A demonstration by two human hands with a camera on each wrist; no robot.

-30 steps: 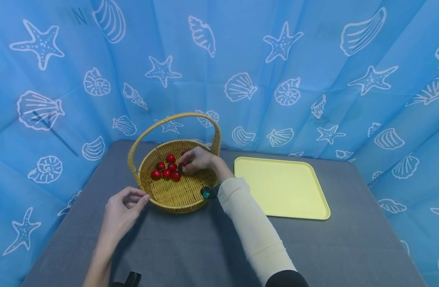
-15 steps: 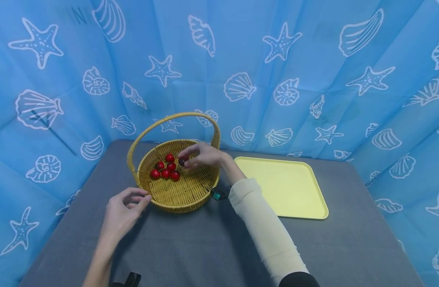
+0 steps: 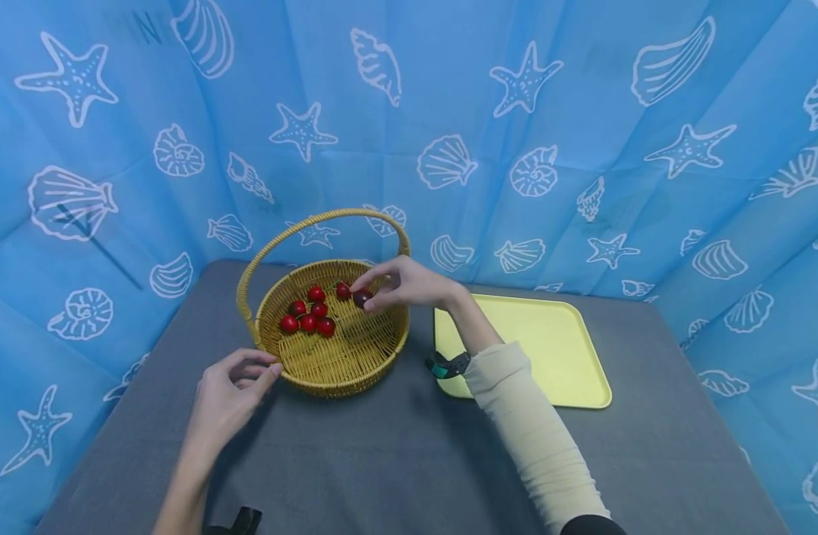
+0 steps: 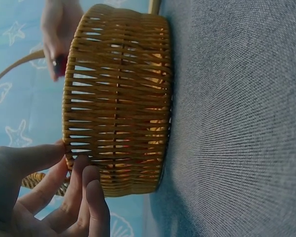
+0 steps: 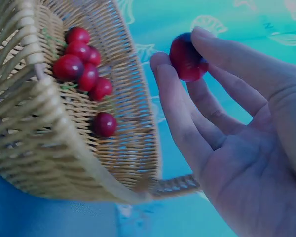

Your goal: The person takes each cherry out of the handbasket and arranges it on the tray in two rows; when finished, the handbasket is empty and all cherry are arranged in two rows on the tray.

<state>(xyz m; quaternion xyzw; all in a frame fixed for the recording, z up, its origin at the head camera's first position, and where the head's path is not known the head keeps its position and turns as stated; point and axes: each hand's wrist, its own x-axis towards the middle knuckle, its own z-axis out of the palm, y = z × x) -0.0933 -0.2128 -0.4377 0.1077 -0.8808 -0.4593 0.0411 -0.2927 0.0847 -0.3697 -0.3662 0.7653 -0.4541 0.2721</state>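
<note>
My right hand (image 3: 411,284) pinches a dark red cherry (image 5: 187,57) between thumb and fingertips, raised over the right side of the wicker basket (image 3: 342,388). Several more red cherries (image 3: 308,323) lie grouped on the left of the basket floor, and one cherry (image 5: 104,124) sits a little apart from them. At the basket's near left rim my left hand (image 3: 231,394) pinches the woven edge. In the left wrist view the thumb is at the rim and the fingers (image 4: 96,192) press against the outer wall. The arched basket handle (image 3: 325,217) stands upright.
A yellow rectangular tray (image 3: 549,357) lies to the right of the basket, partly covered by my right forearm. Both rest on a grey cloth-covered table (image 3: 355,461). Behind hangs a blue curtain (image 3: 395,111) with white shells and starfish.
My right hand has lifted a cherry from the group and moved right and up toward the basket's right rim. The left hand keeps its place at the near left rim.
</note>
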